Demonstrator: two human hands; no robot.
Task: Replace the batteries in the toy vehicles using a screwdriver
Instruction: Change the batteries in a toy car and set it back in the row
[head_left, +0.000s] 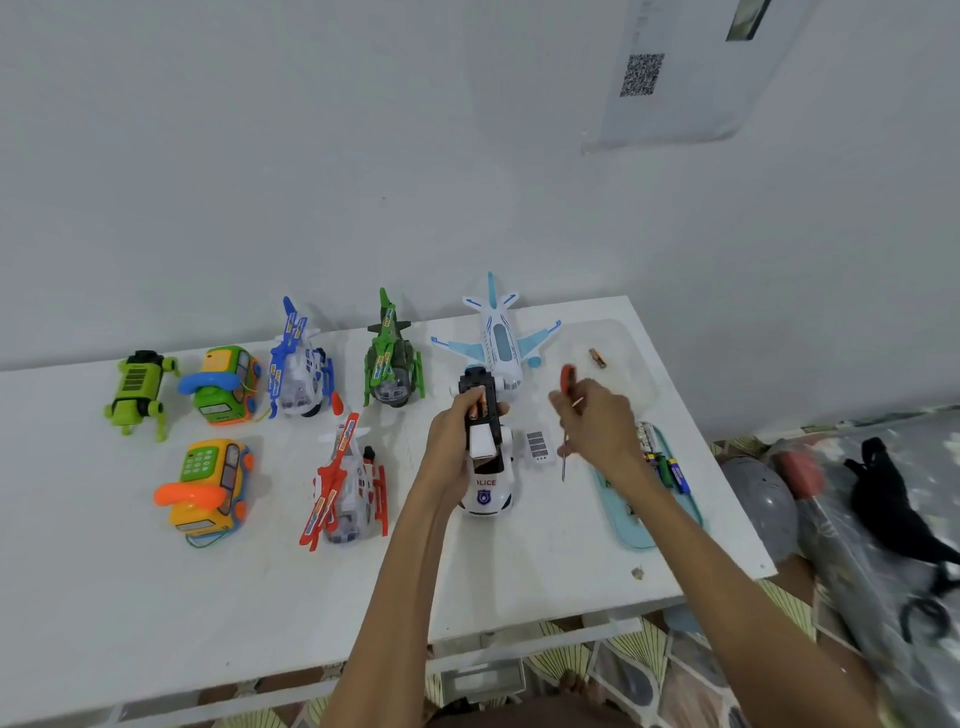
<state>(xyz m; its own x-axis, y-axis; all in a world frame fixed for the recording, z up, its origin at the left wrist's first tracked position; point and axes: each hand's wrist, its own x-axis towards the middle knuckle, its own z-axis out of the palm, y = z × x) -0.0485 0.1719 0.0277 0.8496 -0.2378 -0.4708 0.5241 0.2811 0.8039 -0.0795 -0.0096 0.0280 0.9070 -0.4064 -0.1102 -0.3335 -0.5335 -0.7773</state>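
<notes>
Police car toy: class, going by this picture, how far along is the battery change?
Done: the battery cover is off, lying on the table beside the police car. In hand: the left hand grips the car, batteries showing in its open bay; the right hand holds the screwdriver. Left: screwing the cover back; whether the other toys, like the red helicopter, are done cannot be told.

1. We see a white table (156, 597) set against a pale wall (311, 156)
2. On the wall, upper right, hangs a sheet (691, 104) with a QR code (642, 74)
3. Right of the table we find a grey round thing (763, 499), and near it a black strap (878, 499) lying on clear plastic (836, 551)
4. Below the table's near edge shows a patterned floor (644, 670)
</notes>
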